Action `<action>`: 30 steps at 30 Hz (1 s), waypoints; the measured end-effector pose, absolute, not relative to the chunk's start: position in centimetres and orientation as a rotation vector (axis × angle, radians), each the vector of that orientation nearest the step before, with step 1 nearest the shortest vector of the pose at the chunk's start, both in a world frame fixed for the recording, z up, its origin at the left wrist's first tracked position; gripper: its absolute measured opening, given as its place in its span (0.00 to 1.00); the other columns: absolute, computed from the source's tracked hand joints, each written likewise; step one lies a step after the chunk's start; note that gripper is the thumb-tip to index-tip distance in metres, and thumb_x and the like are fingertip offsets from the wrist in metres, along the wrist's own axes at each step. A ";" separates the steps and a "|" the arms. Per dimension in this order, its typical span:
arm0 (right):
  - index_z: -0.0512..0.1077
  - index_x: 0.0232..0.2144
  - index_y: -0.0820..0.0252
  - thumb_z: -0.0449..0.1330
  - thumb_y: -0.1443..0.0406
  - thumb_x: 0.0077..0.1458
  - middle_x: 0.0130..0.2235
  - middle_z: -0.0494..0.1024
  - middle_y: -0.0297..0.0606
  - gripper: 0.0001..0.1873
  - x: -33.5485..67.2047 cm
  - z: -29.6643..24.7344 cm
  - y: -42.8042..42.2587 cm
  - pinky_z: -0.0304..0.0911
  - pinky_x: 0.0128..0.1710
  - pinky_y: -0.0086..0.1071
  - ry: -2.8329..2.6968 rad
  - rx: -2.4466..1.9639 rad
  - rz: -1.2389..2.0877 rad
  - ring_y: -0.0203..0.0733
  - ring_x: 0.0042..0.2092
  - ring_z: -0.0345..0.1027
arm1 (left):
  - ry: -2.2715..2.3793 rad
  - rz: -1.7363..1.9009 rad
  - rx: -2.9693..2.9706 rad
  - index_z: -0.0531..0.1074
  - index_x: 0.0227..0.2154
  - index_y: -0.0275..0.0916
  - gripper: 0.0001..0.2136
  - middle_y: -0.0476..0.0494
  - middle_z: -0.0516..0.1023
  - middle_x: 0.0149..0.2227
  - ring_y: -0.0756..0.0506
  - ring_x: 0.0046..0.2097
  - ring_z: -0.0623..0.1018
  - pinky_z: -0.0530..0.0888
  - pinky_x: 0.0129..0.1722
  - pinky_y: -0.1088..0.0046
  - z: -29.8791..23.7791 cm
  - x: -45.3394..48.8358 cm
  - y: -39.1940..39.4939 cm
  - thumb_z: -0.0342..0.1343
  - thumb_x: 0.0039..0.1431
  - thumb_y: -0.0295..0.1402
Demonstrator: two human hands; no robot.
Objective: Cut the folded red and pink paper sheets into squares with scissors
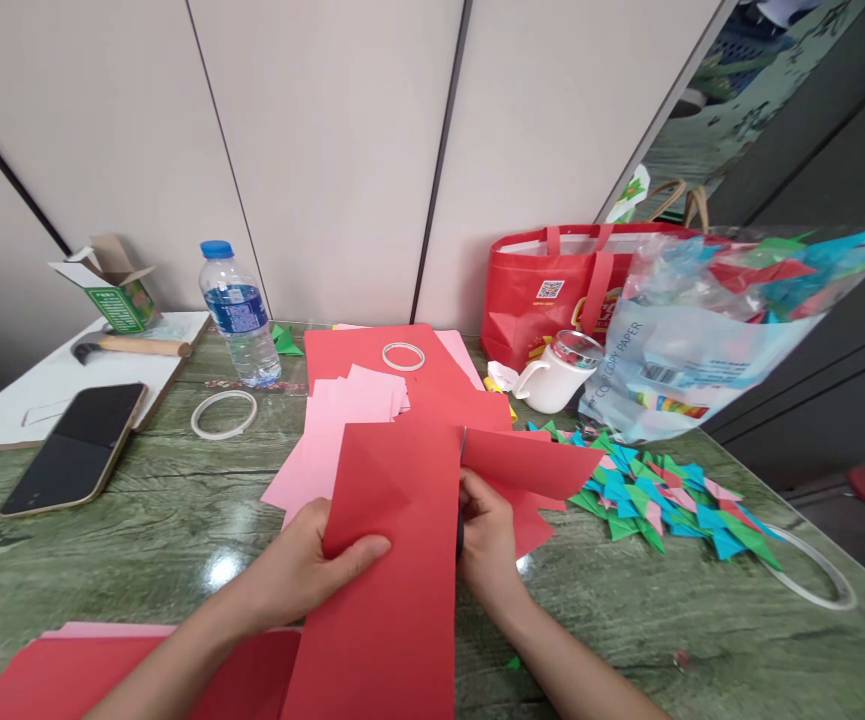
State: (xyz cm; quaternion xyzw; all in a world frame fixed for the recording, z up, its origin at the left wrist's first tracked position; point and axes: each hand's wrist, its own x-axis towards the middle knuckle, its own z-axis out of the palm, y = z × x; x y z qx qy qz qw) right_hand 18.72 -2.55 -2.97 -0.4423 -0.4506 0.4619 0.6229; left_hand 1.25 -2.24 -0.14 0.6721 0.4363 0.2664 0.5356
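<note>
Left grip (327, 565): closed, thumb over left edge of red sheet (409, 585) | right grip (488, 535): closed on scissors (460, 535) at sheet's right edge | sheet above worktop (139, 560) | plastic bag (672, 370): "COPY PAPER" | red bag (511, 300): QR code (550, 289), lettering partly hidden

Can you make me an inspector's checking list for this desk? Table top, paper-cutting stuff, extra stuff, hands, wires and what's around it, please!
Table top: green, wood-patterned table, shiny in spots.
Paper-cutting stuff: a red sheet, partly cut; scissors, mostly hidden; pink paper beyond.
Extra stuff: phone, hammer, open box, bottle, mug, red bag, plastic bag, folded paper pieces, three white rings.
Left hand: grips the red sheet, thumb on top.
Right hand: holds the scissors at the sheet's cut.
Wires: nothing seen.
Around: pale panels with dark seams behind the table.
</note>
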 end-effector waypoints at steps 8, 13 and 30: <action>0.73 0.26 0.59 0.62 0.70 0.37 0.26 0.78 0.32 0.07 18.7 -2.8 -2.5 0.67 0.30 0.29 -0.996 -1.008 1.093 0.38 0.29 0.70 | 1.022 0.644 1.591 0.72 0.33 0.41 0.07 0.50 0.79 0.33 0.46 0.33 0.78 0.74 0.28 0.77 -0.2 1.2 -2.2 0.53 0.54 0.36; 0.72 0.23 0.59 0.63 0.68 0.37 0.23 0.77 0.31 0.05 18.7 -2.8 -2.4 0.65 0.25 0.27 -1.010 -1.042 1.090 0.37 0.25 0.68 | 1.041 0.652 1.562 0.73 0.32 0.40 0.07 0.48 0.79 0.33 0.45 0.34 0.78 0.74 0.28 0.76 0.1 1.2 -2.2 0.54 0.52 0.36; 0.69 0.40 0.55 0.62 0.69 0.46 0.26 0.74 0.31 0.16 18.3 -4.5 -4.9 0.65 0.28 0.26 -1.586 -1.007 0.364 0.33 0.25 0.68 | 1.248 1.275 1.144 0.72 0.29 0.35 0.17 0.41 0.79 0.31 0.43 0.29 0.77 0.74 0.25 0.71 -1.2 -0.2 -0.1 0.59 0.43 0.46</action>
